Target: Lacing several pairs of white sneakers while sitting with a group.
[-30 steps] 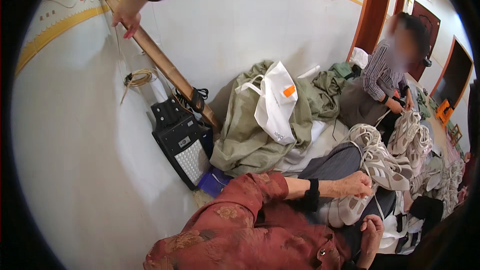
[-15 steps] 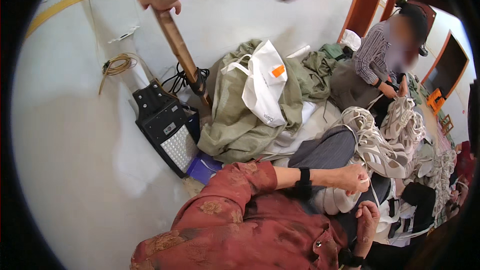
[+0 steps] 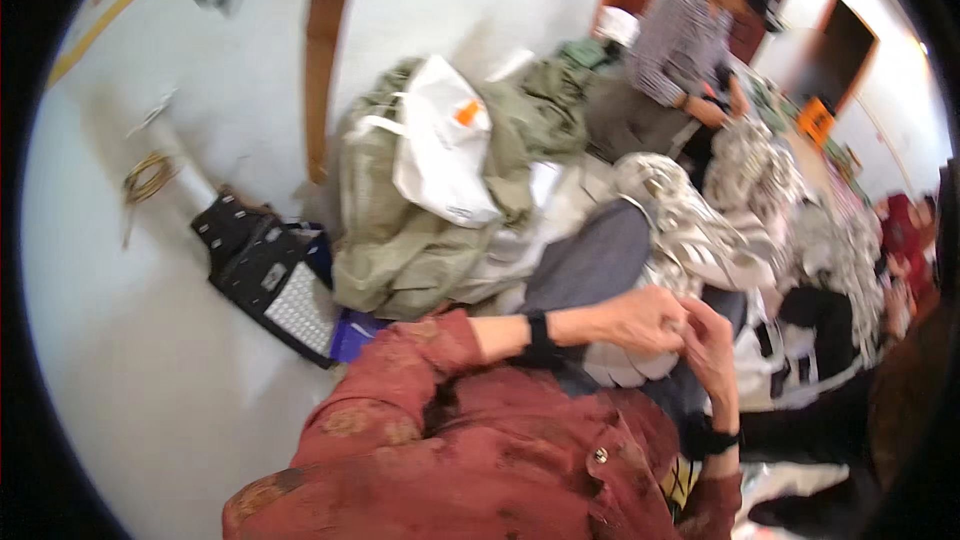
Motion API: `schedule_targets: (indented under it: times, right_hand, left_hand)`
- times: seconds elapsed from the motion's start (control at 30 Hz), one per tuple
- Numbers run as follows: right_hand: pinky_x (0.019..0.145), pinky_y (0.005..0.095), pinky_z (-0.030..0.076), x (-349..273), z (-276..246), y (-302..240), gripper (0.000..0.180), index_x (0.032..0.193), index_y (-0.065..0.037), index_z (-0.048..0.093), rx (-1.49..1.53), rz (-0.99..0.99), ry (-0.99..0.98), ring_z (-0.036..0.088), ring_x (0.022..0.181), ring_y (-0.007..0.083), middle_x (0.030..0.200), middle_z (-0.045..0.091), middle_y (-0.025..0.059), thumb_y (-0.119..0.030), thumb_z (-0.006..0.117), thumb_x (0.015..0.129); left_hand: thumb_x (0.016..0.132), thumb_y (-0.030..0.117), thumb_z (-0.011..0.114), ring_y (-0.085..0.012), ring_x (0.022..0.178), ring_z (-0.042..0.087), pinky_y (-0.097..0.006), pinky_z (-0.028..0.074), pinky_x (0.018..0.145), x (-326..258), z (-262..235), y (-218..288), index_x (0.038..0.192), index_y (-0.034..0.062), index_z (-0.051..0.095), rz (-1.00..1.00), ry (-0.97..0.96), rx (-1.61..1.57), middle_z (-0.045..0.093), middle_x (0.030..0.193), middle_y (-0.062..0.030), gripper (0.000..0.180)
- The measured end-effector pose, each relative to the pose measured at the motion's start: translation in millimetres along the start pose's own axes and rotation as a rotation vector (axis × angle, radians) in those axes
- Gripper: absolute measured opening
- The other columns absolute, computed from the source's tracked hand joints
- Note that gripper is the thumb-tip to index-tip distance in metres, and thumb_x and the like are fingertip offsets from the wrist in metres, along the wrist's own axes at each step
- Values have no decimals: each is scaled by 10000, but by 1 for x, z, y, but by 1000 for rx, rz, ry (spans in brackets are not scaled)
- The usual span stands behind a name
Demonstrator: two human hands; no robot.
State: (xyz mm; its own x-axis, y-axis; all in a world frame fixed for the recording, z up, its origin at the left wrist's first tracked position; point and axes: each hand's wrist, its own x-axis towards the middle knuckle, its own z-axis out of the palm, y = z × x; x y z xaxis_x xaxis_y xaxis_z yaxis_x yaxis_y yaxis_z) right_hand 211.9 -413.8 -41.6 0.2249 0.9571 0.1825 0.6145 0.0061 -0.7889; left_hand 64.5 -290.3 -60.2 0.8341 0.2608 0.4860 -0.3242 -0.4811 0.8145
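Observation:
My left hand (image 3: 645,320) is closed in front of my body, meeting the fingertips of my right hand (image 3: 708,340). Both hands look pinched together over a pale shoe (image 3: 622,365) resting at my lap. A shoelace was visible at my left fist a moment earlier; the hands and motion blur now hide most of it. The fingers of my right hand are bent inward, and what lies between them cannot be made out. Just beyond my knee (image 3: 590,255), a heap of beige and white lace-up shoes (image 3: 700,230) is piled up.
Leaning on the far side is a wooden pole (image 3: 322,70). A black solar-panel lamp (image 3: 265,275) lies left, near coiled cable (image 3: 150,178). Green sacks (image 3: 410,260) with a white bag (image 3: 445,155) stand ahead. A person in a striped shirt (image 3: 665,50) sits at far right.
My right hand has come up to meet my left. The view has shifted, moving the surroundings leftward and up. The other person's arm gripping the pole has mostly gone out of view.

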Motion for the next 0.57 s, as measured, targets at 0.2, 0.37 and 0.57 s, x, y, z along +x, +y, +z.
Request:
schedule_targets:
  times: [0.2, 0.37, 0.57]
  right_hand:
    - [695, 373, 493, 23, 6, 10, 155, 969, 31, 632, -176, -203, 63, 633, 795, 346, 850, 639, 199, -70, 593, 858]
    - [617, 436, 453, 10, 8, 0, 107, 811, 17, 527, -216, -250, 125, 554, 689, 405, 716, 516, 188, -64, 575, 861]
    - [630, 371, 535, -28, 20, -32, 249, 1079, -48, 654, -415, -377, 3, 665, 762, 311, 882, 640, 151, -128, 631, 844]
  left_hand:
    - [807, 160, 644, -73, 575, 503, -280, 428, 531, -6, -11, -6, 840, 55, 684, -64, -33, 61, 560, 622, -27, 117]
    - [946, 223, 567, -67, 565, 564, -220, 447, 524, -2, -24, 11, 934, 1, 682, -451, -215, -386, 631, 733, -7, 249]
    - [969, 401, 563, -126, 594, 637, -216, 473, 587, 1, -45, -2, 1001, 34, 713, -658, -263, -475, 706, 834, -39, 398]
